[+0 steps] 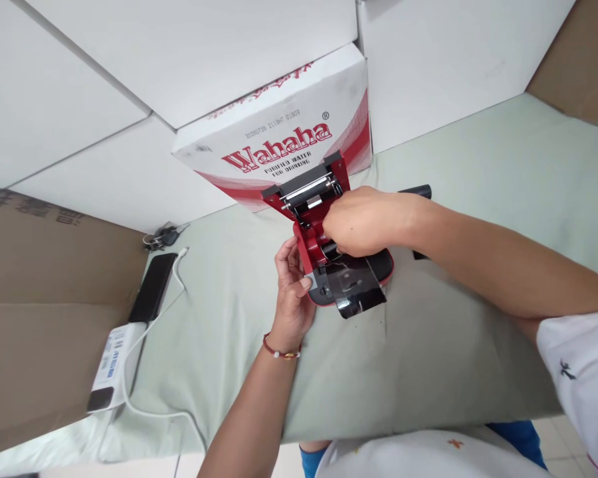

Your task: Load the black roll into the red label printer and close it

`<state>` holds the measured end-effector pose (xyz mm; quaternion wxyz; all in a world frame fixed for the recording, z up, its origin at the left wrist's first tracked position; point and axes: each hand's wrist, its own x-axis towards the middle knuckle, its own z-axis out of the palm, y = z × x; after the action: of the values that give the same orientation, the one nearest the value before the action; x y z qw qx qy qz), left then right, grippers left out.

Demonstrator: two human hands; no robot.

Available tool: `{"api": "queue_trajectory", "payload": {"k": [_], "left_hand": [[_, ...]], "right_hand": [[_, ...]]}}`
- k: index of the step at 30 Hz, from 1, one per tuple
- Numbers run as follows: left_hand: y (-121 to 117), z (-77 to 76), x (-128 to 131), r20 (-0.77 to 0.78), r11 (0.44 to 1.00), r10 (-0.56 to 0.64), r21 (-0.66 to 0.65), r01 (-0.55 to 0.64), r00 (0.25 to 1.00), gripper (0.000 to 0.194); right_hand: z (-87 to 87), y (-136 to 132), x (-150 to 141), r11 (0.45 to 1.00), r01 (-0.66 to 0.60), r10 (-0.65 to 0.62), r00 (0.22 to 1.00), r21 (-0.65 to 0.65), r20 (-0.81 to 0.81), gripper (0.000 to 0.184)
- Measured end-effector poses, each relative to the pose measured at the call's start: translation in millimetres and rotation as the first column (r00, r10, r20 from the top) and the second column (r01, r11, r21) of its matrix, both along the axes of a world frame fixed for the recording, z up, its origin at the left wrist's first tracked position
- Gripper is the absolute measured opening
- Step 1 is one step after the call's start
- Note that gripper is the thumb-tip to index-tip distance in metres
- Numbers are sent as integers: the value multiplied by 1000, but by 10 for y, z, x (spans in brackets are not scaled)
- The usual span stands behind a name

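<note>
A red-and-black device (306, 252) with its hinged lid (309, 189) raised stands on the green cloth. Under the lid a metal roller shows. My left hand (294, 279) grips the device's left side, thumb on the grey front corner and fingers behind. My right hand (359, 222) reaches into the opening below the lid, fingers curled together and pointing down; what they hold, if anything, is hidden. From the device's front hangs a shiny black film strip (356, 285), sloping toward me. Beyond my right wrist a black rod-shaped end (418, 191) sticks out, the rest covered.
Behind the device a white-and-red water carton (279, 143) leans against white panels (259, 53). On the left lie keys (164, 236), a black phone-like slab (153, 285), a small white box (114, 358) and a white cable (129, 385). Brown cardboard (54, 318) borders the left side.
</note>
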<state>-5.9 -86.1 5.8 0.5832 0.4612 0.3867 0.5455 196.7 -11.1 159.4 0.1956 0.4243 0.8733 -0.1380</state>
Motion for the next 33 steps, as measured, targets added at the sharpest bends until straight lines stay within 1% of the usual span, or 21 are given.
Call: {"api": "queue_trajectory", "payload": {"k": [1, 3, 6, 10, 12, 13, 14, 15, 16, 17, 18, 19, 20, 22, 24, 26, 28, 30, 33], "left_hand": [[-1, 0, 0, 3, 1000, -4, 2, 4, 1000, 75], [0, 2, 1, 11, 1000, -3, 4, 3, 1000, 74], [2, 7, 5, 24, 1000, 1, 1, -1, 1000, 73], [-1, 14, 5, 33, 1000, -1, -13, 2, 999, 73], [-2, 17, 6, 30, 1000, 5, -8, -5, 1000, 74], [-3, 17, 7, 27, 1000, 7, -5, -7, 1000, 74], [-3, 17, 9, 25, 1000, 6, -3, -6, 1000, 74], [-3, 15, 11, 22, 1000, 5, 1, -5, 1000, 73], [-3, 11, 12, 20, 1000, 3, 5, -3, 1000, 73], [-3, 5, 12, 20, 1000, 1, 10, -1, 1000, 73], [-3, -4, 12, 20, 1000, -1, 16, 0, 1000, 74], [-3, -13, 10, 22, 1000, 0, 24, -1, 1000, 77], [-4, -23, 8, 25, 999, 2, 32, -2, 1000, 80], [-7, -41, 4, 34, 999, 5, 48, -6, 999, 86], [-11, -53, 5, 41, 998, 10, 69, -13, 999, 88], [-18, -60, 14, 46, 996, 21, 88, -25, 999, 89], [-29, -65, 28, 58, 992, 49, 111, -55, 997, 88], [-43, -72, 42, 67, 988, 82, 128, -90, 994, 82], [-64, -79, 53, 27, 983, 112, 145, -115, 993, 69]], "right_hand": [[11, -5, 22, 1000, -6, 6, 1000, 0, -26, 23], [33, -8, 94, 999, -33, 34, 991, 8, -128, 25], [75, -3, 223, 996, -86, 79, 960, -12, -270, 27], [163, -30, 328, 970, -217, 173, 934, -109, -313, 23], [235, -63, 344, 962, -255, 207, 918, -102, -339, 22], [274, -79, 345, 971, -233, 196, 906, -55, -376, 25], [310, -92, 343, 985, -174, 162, 887, 12, -433, 29], [335, -99, 338, 992, -88, 120, 858, 88, -500, 34], [345, -96, 332, 988, 13, 76, 828, 155, -555, 38], [335, -83, 326, 972, 106, 40, 805, 210, -592, 41], [305, -60, 321, 952, 171, 18, 794, 253, -608, 45], [259, -29, 318, 935, 205, 9, 801, 288, -599, 48], [206, 5, 318, 924, 211, 8, 822, 318, -570, 51], [112, 62, 327, 922, 178, 20, 864, 344, -503, 54], [91, 74, 347, 928, 147, 31, 885, 342, -465, 51], [152, 28, 375, 934, 130, 25, 905, 333, -424, 44], [252, -56, 405, 943, 93, 23, 940, 319, -340, 37], [333, -145, 429, 961, 13, 49, 975, 277, -215, 34], [368, -232, 444, 977, -101, 115, 991, 190, -65, 27]]}}
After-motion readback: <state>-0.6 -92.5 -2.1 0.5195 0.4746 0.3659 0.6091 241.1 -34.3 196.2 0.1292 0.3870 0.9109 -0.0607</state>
